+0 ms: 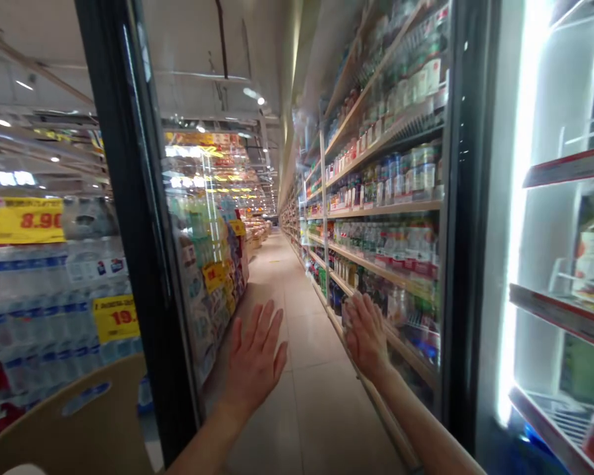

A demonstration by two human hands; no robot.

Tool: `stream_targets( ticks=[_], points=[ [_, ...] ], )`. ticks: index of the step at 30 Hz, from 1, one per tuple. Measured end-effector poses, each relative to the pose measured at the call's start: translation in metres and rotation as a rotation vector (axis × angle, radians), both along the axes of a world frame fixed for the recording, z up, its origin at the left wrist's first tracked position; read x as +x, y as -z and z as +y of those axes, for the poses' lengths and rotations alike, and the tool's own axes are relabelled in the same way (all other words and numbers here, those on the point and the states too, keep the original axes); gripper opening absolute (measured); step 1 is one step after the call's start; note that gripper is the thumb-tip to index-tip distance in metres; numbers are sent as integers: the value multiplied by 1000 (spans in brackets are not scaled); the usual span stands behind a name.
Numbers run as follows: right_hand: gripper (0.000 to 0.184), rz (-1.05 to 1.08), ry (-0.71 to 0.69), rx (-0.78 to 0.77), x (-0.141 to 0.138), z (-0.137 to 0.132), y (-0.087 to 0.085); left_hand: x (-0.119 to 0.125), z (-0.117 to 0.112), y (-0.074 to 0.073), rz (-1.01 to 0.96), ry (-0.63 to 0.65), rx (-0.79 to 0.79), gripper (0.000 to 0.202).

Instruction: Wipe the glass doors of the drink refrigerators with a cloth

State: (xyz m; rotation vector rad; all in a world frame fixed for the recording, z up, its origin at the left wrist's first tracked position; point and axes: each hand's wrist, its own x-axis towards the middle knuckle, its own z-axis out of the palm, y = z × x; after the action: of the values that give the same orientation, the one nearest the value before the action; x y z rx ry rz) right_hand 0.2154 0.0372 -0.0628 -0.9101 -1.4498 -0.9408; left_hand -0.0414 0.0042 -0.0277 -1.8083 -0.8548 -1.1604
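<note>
I stand behind a glass refrigerator door (307, 198) with a black frame (129, 231). My left hand (255, 359) lies flat against the glass, fingers stretched out and pointing up. My right hand (366, 333) is also spread flat on the glass, a little higher and to the right, near the door's right frame (460, 231). Neither hand holds anything. Through the glass I see a tiled shop aisle (297, 343) running away from me.
The lit refrigerator interior (549, 264) with wire shelves and cartons is at the right. Long shelves of bottles (386, 237) line the aisle's right side. Stacked water packs with yellow price tags (113, 316) stand at the left. A tan curved board (79, 422) sits at the lower left.
</note>
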Motion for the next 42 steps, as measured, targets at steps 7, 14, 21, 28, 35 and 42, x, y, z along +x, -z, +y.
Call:
stream_targets(
  ticks=[7, 14, 21, 28, 35, 42],
  points=[
    [49, 471, 125, 135, 35, 12, -17, -1, -3, 2, 21, 2, -17, 62],
    [53, 189, 45, 131, 22, 8, -28, -2, -4, 2, 22, 2, -36, 57],
    [58, -1, 6, 77, -9, 3, -35, 0, -6, 1, 5, 10, -23, 55],
    [56, 244, 9, 146, -56, -4, -29, -5, -8, 0, 62, -10, -37, 56],
    [57, -39, -62, 86, -76, -8, -31, -13, -13, 7, 74, 1, -63, 52],
    [53, 81, -284, -45, -102, -25, -35, -10, -24, 11, 73, 53, -8, 50]
  ],
)
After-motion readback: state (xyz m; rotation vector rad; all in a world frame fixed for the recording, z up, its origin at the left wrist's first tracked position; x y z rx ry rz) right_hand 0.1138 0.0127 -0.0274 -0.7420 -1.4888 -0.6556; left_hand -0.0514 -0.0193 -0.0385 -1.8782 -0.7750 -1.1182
